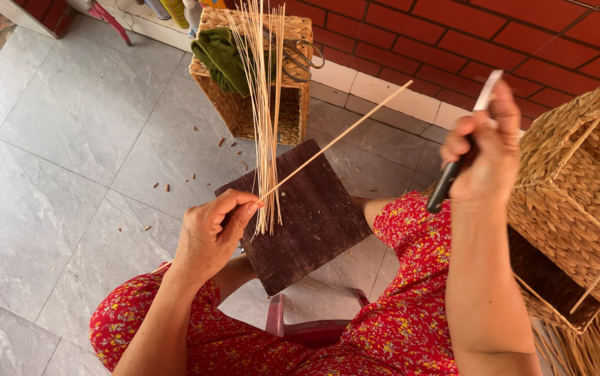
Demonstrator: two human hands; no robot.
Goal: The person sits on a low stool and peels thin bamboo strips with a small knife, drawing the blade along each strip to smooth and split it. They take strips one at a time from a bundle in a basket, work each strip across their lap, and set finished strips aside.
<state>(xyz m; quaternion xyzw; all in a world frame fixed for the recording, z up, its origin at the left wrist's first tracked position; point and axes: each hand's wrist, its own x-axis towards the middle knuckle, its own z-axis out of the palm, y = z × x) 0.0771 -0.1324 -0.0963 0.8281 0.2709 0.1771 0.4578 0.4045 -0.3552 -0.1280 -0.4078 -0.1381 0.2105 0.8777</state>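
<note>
The left hand point(211, 233) pinched a thin stick point(338, 139) slanting up-right toward the knife point(461, 150) (gripped in the right hand point(484, 150)).

The single head-worn camera looked steeply down from close above the lap. The tiled floor point(70, 153) spread toward ten o'clock.

A board point(307, 216) rests on the person's knees, above the floor point(70, 139). Behind it, against the wall point(453, 42), stands a woven basket point(293, 104) with a cloth point(223, 56) and scissors point(303, 56) on top. A bundle of sticks point(264, 104) stands on the board. A second woven basket point(578, 195) sits to the right.
</note>
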